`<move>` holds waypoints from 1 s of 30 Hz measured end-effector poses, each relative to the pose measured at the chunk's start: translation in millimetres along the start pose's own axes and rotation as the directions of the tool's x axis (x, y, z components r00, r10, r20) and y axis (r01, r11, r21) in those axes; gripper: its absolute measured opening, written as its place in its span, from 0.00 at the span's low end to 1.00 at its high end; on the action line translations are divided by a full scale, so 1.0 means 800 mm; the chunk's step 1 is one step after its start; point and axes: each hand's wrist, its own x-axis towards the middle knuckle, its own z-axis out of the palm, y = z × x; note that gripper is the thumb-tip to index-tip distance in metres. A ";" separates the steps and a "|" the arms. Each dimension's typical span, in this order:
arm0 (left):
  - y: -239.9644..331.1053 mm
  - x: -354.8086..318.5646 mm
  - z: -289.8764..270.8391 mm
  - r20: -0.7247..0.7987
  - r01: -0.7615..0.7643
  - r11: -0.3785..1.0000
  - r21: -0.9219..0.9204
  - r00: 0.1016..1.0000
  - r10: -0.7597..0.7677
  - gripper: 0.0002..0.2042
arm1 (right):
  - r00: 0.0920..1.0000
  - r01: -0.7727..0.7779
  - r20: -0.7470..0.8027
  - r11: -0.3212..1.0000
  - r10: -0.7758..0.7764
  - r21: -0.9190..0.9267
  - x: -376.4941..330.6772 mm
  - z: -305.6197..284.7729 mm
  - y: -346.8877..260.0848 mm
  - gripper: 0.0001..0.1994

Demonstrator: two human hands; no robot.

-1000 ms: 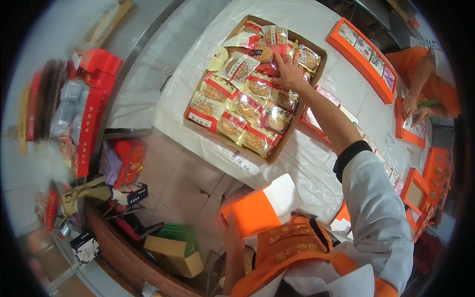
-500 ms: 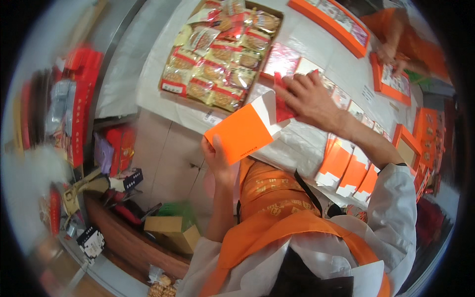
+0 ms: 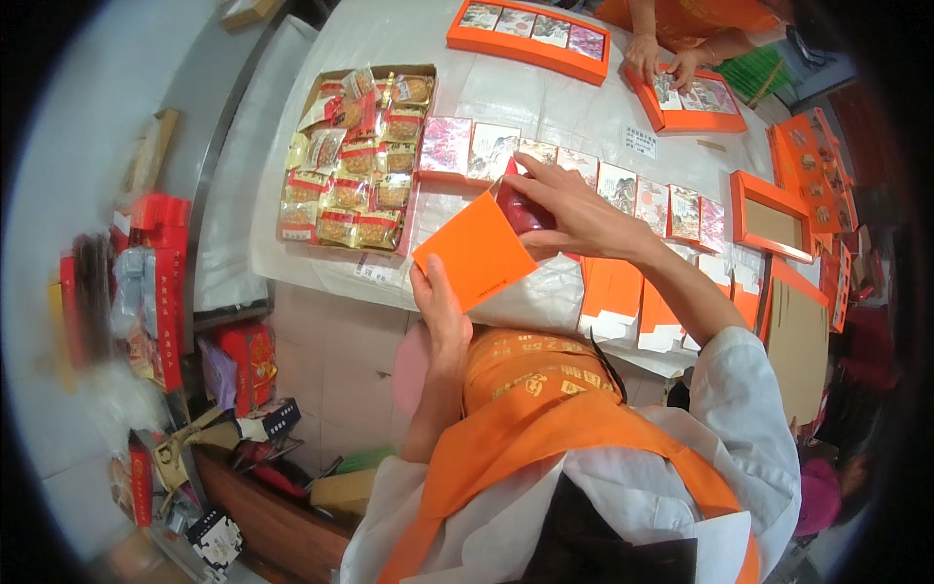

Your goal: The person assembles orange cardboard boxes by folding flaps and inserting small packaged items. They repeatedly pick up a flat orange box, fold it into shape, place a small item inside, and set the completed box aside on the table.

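Note:
My left hand (image 3: 443,307) grips a small orange carton (image 3: 475,251) by its lower left side, thumb on the face. The carton is tilted above the front edge of the table. My right hand (image 3: 589,212) is closed around a shiny dark red wrapped packet (image 3: 525,210), held at the carton's upper right end. That end is partly hidden by my fingers, so I cannot tell whether the packet is inside it. Several patterned small boxes (image 3: 494,151) stand in a row just beyond my right hand.
A shallow box (image 3: 422,151) of wrapped pastries (image 3: 341,190) lies left on the white-covered table (image 3: 336,282). Orange-and-white cartons (image 3: 611,292) lie under my right forearm. Farther off sits a filled orange gift box (image 3: 525,55). Another person's hands (image 3: 669,73) work at a second gift box (image 3: 696,121).
My right hand and the red packet have come closer to the carton's end, and the white flaps seen there before no longer show. The whole view has shifted.

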 end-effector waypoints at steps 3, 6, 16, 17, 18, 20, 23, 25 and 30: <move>0.000 -0.007 0.005 -0.003 0.065 0.998 0.006 0.998 -0.065 0.20 | 0.996 -0.076 0.065 0.981 0.066 0.179 -0.046 -0.032 0.005 0.34; -0.005 -0.014 0.005 0.114 0.141 0.989 -0.053 0.984 -0.134 0.20 | 0.979 -0.058 0.192 0.995 0.073 -0.082 -0.091 -0.057 0.009 0.36; -0.009 -0.004 0.012 0.309 0.173 0.978 0.119 0.929 -0.202 0.20 | 0.982 0.185 0.080 0.950 -0.170 -0.253 -0.146 -0.054 -0.006 0.22; -0.007 -0.003 0.012 0.323 0.187 0.973 0.137 0.920 -0.223 0.20 | 0.978 0.202 0.096 0.950 -0.184 -0.240 -0.150 -0.058 -0.008 0.21; -0.005 0.000 0.014 0.308 0.226 0.960 0.164 0.913 -0.267 0.20 | 0.969 0.246 0.074 0.948 -0.236 -0.200 -0.154 -0.063 -0.009 0.15; -0.003 0.004 0.018 0.366 0.240 0.951 0.195 0.882 -0.298 0.20 | 0.956 0.290 0.084 0.949 -0.282 -0.123 -0.157 -0.071 -0.011 0.13; -0.007 0.005 0.025 0.449 0.304 0.921 0.244 0.806 -0.385 0.20 | 0.926 0.368 0.074 0.929 -0.369 0.033 -0.154 -0.068 -0.017 0.10; -0.011 0.003 0.029 0.500 0.361 0.904 0.227 0.754 -0.427 0.21 | 0.916 0.374 0.093 0.913 -0.391 0.162 -0.151 -0.059 -0.023 0.10; -0.019 -0.007 0.038 0.473 0.390 0.909 0.145 0.780 -0.410 0.22 | 0.993 -0.117 0.031 0.944 0.112 0.307 -0.152 -0.044 -0.029 0.15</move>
